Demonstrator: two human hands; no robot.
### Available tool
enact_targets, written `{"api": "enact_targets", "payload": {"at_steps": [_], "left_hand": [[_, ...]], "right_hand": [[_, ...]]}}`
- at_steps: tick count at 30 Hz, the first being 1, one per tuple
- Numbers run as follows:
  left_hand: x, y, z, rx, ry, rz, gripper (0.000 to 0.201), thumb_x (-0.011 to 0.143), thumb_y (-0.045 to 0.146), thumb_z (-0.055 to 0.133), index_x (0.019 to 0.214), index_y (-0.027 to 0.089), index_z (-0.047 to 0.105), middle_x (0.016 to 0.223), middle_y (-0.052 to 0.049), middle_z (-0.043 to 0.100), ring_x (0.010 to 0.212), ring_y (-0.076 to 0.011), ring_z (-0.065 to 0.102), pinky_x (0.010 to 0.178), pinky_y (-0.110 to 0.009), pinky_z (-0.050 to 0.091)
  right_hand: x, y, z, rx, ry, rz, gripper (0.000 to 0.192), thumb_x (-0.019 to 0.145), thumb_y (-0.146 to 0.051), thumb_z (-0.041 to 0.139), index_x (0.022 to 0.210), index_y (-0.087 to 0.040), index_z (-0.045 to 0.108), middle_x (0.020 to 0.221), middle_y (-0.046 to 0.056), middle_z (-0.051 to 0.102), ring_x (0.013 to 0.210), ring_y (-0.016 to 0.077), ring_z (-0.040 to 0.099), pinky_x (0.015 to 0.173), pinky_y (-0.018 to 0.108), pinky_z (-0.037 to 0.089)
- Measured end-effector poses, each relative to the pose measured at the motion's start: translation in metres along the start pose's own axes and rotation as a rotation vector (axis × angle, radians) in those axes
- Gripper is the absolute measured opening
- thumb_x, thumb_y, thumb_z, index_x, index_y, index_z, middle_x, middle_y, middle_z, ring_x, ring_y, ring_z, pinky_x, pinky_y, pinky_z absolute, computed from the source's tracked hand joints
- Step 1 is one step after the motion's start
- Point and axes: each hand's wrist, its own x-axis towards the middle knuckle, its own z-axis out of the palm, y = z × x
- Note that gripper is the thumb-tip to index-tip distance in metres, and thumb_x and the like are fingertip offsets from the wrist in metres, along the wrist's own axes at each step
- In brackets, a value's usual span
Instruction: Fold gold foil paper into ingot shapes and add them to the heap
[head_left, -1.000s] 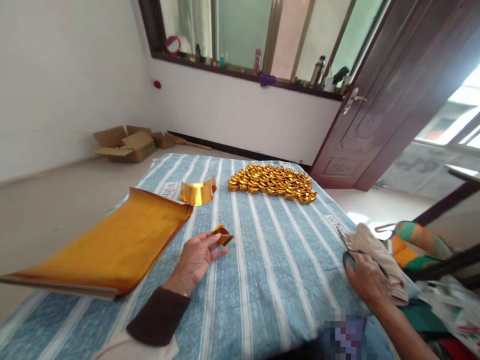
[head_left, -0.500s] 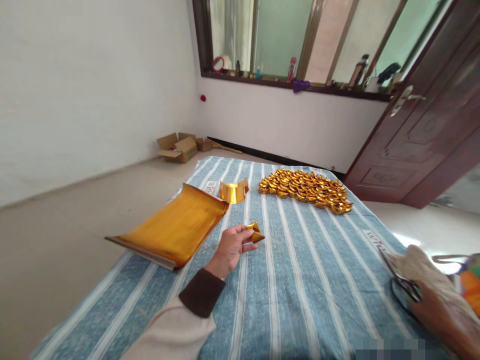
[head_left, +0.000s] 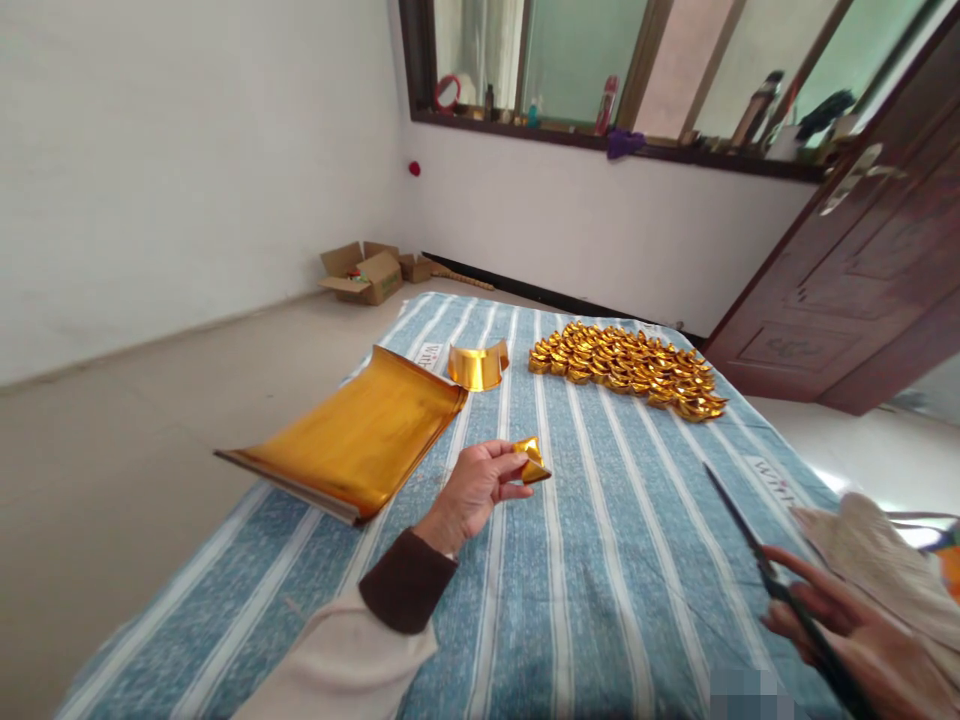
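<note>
- Clock is centred on the small folded gold piece [head_left: 533, 460], with 12 straight ahead of the wearer. That piece sits just above the striped cloth [head_left: 615, 560], pinched in the left hand [head_left: 476, 485].
- Left thumb and fingertips are closed on its edge, and the lower fingers are loosely stretched out underneath, not gripping much.
- Right hand [head_left: 877, 630] is around 4 o'clock, fingers curled round the handles of the scissors [head_left: 771, 580]. It's blurry, but the blades look together and point away toward the cloth's far side. Can't tell exactly how the fingers sit in the loops.
- Done, I'd say: the big heap of little gold boats [head_left: 622, 368] at 2 o'clock, packed in overlapping rows. Way too many to count.
- Half-done, imo: the piece in the left hand. It's creased and folded, but doesn't have that curled boat shape.
- Left over: a fat stack of gold sheets [head_left: 352, 430] at 9 o'clock that looks uncut, plus a curved gold strip [head_left: 478, 370] at 11, just by the stack's far corner.
- So, judging by that stack, plenty done but nowhere near finished.
</note>
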Motion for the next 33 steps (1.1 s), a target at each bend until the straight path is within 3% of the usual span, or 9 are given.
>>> {"api": "enact_targets", "payload": {"at_steps": [3,6,9,14,21,33], "left_hand": [[-0.002,-0.002,0.002,0.022,-0.017,-0.022,0.004,0.079,0.005,0.066,0.081,0.009,0.067,0.083,-0.011,0.073,0.073,-0.0186,0.072,0.051,-0.021,0.057],[-0.003,-0.003,0.002,0.036,-0.029,-0.033,0.003,0.078,0.007,0.067,0.079,0.010,0.067,0.082,-0.011,0.073,0.072,-0.0186,0.072,0.051,-0.021,0.057],[-0.004,-0.003,0.001,0.033,-0.041,-0.029,0.003,0.077,0.008,0.068,0.079,0.010,0.067,0.081,-0.011,0.073,0.071,-0.0183,0.071,0.050,-0.021,0.056],[-0.007,-0.002,0.002,0.020,-0.070,-0.028,0.006,0.078,0.008,0.067,0.083,0.009,0.068,0.082,-0.010,0.073,0.068,-0.0170,0.070,0.051,-0.021,0.057],[-0.008,-0.005,0.004,0.020,-0.088,-0.036,0.006,0.077,0.011,0.071,0.081,0.009,0.068,0.080,-0.010,0.072,0.067,-0.0169,0.070,0.050,-0.021,0.056],[-0.009,-0.007,0.008,0.025,-0.092,-0.040,0.005,0.077,0.007,0.068,0.082,0.009,0.068,0.081,-0.010,0.072,0.068,-0.0178,0.071,0.050,-0.021,0.056]], "right_hand": [[-0.013,-0.051,0.029,0.233,-0.248,-0.004,0.057,0.062,-0.044,0.073,0.115,-0.024,0.072,0.067,0.001,0.068,0.061,0.0216,0.066,0.053,0.027,0.054],[-0.014,-0.087,0.045,0.252,-0.426,-0.133,0.057,0.065,-0.039,0.074,0.121,-0.028,0.069,0.089,0.002,0.073,0.080,0.0231,0.068,0.070,0.029,0.056],[-0.009,-0.105,0.052,0.192,-0.482,-0.184,0.058,0.067,-0.040,0.072,0.122,-0.025,0.068,0.077,0.001,0.069,0.068,0.0203,0.064,0.060,0.027,0.053],[-0.002,-0.108,0.057,0.095,-0.506,-0.204,0.060,0.069,-0.041,0.070,0.125,-0.021,0.066,0.058,-0.006,0.055,0.054,0.0144,0.052,0.054,0.024,0.047],[-0.001,-0.107,0.061,0.083,-0.473,-0.249,0.057,0.068,-0.040,0.070,0.121,-0.021,0.068,0.059,-0.005,0.056,0.053,0.0141,0.052,0.054,0.025,0.046],[-0.002,-0.109,0.062,0.100,-0.599,-0.170,0.057,0.070,-0.044,0.070,0.122,-0.020,0.067,0.060,-0.005,0.054,0.055,0.0139,0.047,0.055,0.026,0.043]]}}
